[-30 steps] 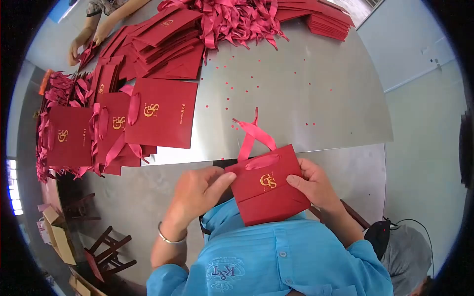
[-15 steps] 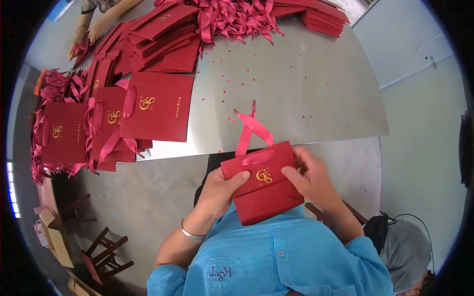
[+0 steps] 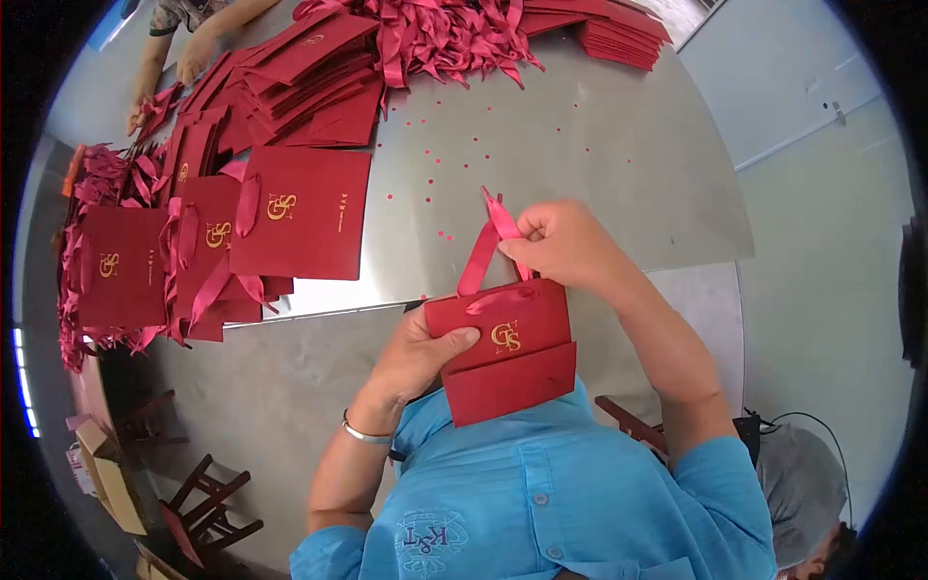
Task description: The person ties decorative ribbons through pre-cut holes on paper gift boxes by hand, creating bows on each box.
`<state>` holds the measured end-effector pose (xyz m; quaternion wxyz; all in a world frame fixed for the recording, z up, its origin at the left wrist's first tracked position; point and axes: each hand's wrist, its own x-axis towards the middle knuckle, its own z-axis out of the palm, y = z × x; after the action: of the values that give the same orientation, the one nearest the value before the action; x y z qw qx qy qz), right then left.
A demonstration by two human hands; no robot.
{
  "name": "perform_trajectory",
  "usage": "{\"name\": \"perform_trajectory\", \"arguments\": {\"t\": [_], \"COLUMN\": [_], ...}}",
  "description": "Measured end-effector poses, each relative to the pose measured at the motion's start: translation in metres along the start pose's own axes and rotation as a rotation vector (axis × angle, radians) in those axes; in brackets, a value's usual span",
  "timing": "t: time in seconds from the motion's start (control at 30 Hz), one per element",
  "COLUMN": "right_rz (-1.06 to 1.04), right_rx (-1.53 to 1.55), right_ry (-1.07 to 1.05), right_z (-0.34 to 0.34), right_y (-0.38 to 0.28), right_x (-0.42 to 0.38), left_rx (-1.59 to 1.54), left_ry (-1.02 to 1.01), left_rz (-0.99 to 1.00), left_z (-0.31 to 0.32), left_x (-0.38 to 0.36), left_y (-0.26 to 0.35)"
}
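Observation:
A small red paper gift bag (image 3: 535,319) with a gold logo is held in front of my shirt, its lower part folded up. My left hand (image 3: 420,353) grips its left side, thumb on the front face. Above the bag's top edge, my right hand (image 3: 556,242) pinches the loose pink ribbon (image 3: 480,253), whose two ends cross and point up over the table edge. A shorter loop of ribbon lies against the bag's front.
Finished-looking red bags (image 3: 304,213) with ribbon handles lie at the table's left. Behind them are stacked flat bags (image 3: 309,92), a heap of pink ribbons (image 3: 445,39) and another bag stack (image 3: 619,43). Small red dots dot the metal table (image 3: 628,203). A co-worker's hands (image 3: 198,58) are at upper left.
My right hand has left the bag's right side and moved up to the ribbon, now pinching it. My left hand keeps its hold. The co-worker's lower hand has shifted slightly down.

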<state>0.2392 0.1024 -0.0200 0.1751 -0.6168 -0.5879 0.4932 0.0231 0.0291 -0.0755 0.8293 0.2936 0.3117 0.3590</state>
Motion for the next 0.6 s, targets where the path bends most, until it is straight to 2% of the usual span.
{"name": "perform_trajectory", "arguments": {"t": [0.07, 0.37, 0.6], "right_rz": [-0.151, -0.136, -0.159], "right_rx": [-0.166, 0.052, -0.088], "right_ry": [0.195, 0.22, 0.21], "right_z": [0.006, 0.007, -0.004], "right_y": [-0.002, 0.004, -0.009], "right_x": [-0.004, 0.007, 0.022], "left_rx": [-0.03, -0.079, -0.03], "left_ry": [-0.001, 0.001, 0.027], "left_rz": [-0.025, -0.115, -0.154], "left_z": [-0.004, -0.005, -0.003], "left_x": [-0.001, -0.001, 0.001], "left_y": [-0.003, -0.006, -0.005]}}
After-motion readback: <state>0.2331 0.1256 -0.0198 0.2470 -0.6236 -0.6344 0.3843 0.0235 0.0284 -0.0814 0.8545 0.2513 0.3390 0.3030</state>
